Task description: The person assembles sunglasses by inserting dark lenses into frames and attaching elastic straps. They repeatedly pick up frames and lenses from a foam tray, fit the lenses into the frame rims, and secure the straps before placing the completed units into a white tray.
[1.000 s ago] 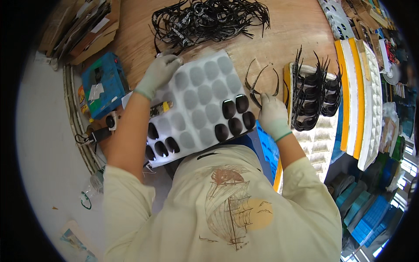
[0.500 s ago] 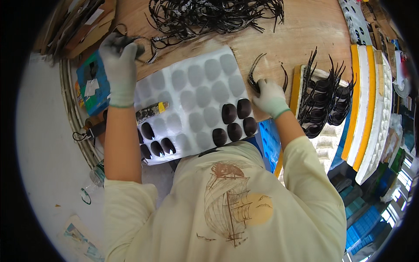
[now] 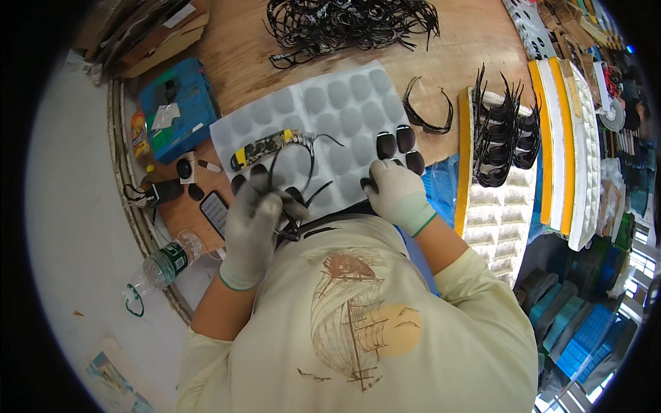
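My left hand (image 3: 251, 230), in a pale glove with greyed fingers, is closed on a black glasses frame (image 3: 292, 224), low over the left part of the white lens tray (image 3: 327, 148). The frame's thin temples point up and outward. On the tray's right side my gloved right hand (image 3: 396, 187) pinches a dark lens (image 3: 368, 184) at its fingertips, partly hidden by the fingers. Just above that hand lie more dark sunglass lenses (image 3: 386, 144) in their round pockets. A few other lenses show behind my left fingers. A camouflage-patterned bar (image 3: 265, 148) with yellow ends lies on the tray.
Tangled black frames (image 3: 351, 27) lie at the far side. One pair of sunglasses (image 3: 430, 126) sits right of the tray, beside a foam tray (image 3: 499, 227) bearing several more. Left are a blue box (image 3: 179, 103), a phone (image 3: 214, 212) and a plastic bottle (image 3: 165, 265).
My left hand has come from the far left down over the tray with a black frame. My right hand has left the sunglasses on the table and moved to the lenses.
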A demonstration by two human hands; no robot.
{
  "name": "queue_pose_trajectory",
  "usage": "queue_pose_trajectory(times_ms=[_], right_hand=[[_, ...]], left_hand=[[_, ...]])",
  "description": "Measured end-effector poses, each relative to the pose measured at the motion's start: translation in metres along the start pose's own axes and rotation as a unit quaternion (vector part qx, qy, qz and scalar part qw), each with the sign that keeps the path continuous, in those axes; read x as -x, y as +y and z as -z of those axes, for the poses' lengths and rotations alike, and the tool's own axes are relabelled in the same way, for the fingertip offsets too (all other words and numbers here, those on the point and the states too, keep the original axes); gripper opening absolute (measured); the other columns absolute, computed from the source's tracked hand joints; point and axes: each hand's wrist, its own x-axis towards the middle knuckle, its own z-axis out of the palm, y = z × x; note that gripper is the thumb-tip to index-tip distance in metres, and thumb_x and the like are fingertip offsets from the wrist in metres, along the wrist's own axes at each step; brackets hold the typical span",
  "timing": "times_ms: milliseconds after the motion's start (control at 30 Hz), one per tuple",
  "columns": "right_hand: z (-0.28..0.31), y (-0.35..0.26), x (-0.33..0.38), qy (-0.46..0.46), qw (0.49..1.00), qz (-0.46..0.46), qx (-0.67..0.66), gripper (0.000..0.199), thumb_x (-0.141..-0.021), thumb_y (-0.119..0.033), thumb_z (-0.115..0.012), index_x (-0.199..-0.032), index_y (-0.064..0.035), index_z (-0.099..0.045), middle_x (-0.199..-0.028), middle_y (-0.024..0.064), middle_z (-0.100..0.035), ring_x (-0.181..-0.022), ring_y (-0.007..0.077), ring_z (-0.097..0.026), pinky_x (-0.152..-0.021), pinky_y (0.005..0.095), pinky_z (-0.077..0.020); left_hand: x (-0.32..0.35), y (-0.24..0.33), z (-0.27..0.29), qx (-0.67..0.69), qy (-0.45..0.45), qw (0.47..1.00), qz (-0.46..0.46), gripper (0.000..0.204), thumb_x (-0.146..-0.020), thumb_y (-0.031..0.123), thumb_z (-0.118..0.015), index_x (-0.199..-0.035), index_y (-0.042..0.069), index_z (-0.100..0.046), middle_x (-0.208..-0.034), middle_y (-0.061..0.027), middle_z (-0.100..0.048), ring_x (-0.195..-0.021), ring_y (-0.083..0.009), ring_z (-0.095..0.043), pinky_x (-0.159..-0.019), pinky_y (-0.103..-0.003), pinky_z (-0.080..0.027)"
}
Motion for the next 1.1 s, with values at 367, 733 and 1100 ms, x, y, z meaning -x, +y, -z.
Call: queue_pose_trajectory(times_ms=[367,733,1100], right_hand=[[0.03,-0.104,0.064,0.005,0.844,0.077,-0.53,0.037,-0.094,-0.007,-0.067,-0.127,0.0051,-0.056,-0.099,0.0096,-0.068,-0.081,0.0116,-0.065,-0.073,0.026,-0.0546],[0.051,-0.07,0.035,-0.279,0.691,0.083,-0.662,0.031,-0.097,-0.026,-0.065,-0.102,0.0044,-0.068,-0.088,0.0085,-0.067,-0.074,0.0137,-0.062,-0.067,0.0284,-0.0508],[0.05,-0.095,0.045,-0.227,0.637,0.005,-0.737,0.034,-0.102,-0.031,-0.06,-0.098,0.002,-0.064,-0.083,0.0071,-0.062,-0.071,0.0124,-0.057,-0.062,0.0289,-0.0479]], left_hand=[[0.055,-0.023,0.015,-0.219,-0.096,0.969,-0.058,0.028,-0.104,0.016,-0.048,-0.12,-0.007,-0.054,-0.094,-0.0141,-0.074,-0.081,-0.019,-0.073,-0.074,-0.032,-0.058],[0.05,0.021,0.015,-0.276,-0.237,0.927,-0.089,0.03,-0.101,0.018,-0.051,-0.115,-0.008,-0.058,-0.084,-0.0115,-0.072,-0.078,-0.0155,-0.069,-0.074,-0.03,-0.056],[0.054,0.025,0.006,-0.285,-0.11,0.944,-0.121,0.034,-0.103,0.026,-0.052,-0.11,-0.006,-0.059,-0.073,-0.0059,-0.067,-0.066,-0.0109,-0.062,-0.063,-0.027,-0.051]])
